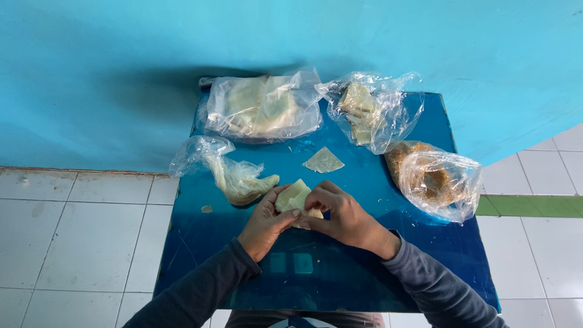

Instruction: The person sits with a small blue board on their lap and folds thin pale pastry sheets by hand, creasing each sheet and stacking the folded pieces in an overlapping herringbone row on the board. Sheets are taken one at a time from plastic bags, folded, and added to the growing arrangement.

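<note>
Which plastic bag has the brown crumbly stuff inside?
The bag on the right edge of the blue table, the brown-filled bag. The other three bags hold pale, creamy-white pieces.

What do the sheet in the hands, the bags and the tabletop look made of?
Folded sheet held by left hand and right hand: pale, matte, pliable, probably thin dough. Bags, e.g. the largest bag: clear, crinkled, glossy thin plastic film. Blue tabletop: smooth and glossy, mirrors the light; likely laminate or painted board, cannot tell which.

Blue table (376,267), plastic bags (261,106), loose wrapper (323,161)
</note>
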A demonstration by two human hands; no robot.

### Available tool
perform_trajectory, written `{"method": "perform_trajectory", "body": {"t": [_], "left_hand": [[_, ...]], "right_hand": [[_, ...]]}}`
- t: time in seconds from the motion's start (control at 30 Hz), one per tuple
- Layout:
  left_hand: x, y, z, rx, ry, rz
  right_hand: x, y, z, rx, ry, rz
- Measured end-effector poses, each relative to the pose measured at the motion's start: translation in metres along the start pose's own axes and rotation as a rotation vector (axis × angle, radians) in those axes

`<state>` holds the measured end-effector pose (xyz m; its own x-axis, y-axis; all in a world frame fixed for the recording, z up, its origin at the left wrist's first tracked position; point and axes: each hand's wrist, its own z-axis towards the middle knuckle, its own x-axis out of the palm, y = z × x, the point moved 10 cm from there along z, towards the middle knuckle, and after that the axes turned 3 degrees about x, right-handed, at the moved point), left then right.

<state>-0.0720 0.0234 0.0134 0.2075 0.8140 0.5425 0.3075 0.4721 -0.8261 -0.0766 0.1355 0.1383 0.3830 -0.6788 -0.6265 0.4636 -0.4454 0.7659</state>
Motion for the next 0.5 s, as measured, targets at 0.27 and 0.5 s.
{"method": "perform_trajectory", "body": {"t": [0.27, 0.5], "left_hand": [[0.0, 0.0, -0.002, 0.049, 0.025, 0.024], [0.0, 0.0, -0.002, 0.047, 0.021, 0.015]], "right_hand": [[0.016, -0.058, -0.005, 0.254, 0.087, 0.45], [0.018, -0.079, -0.002, 0.325, 0.095, 0.671]]}}
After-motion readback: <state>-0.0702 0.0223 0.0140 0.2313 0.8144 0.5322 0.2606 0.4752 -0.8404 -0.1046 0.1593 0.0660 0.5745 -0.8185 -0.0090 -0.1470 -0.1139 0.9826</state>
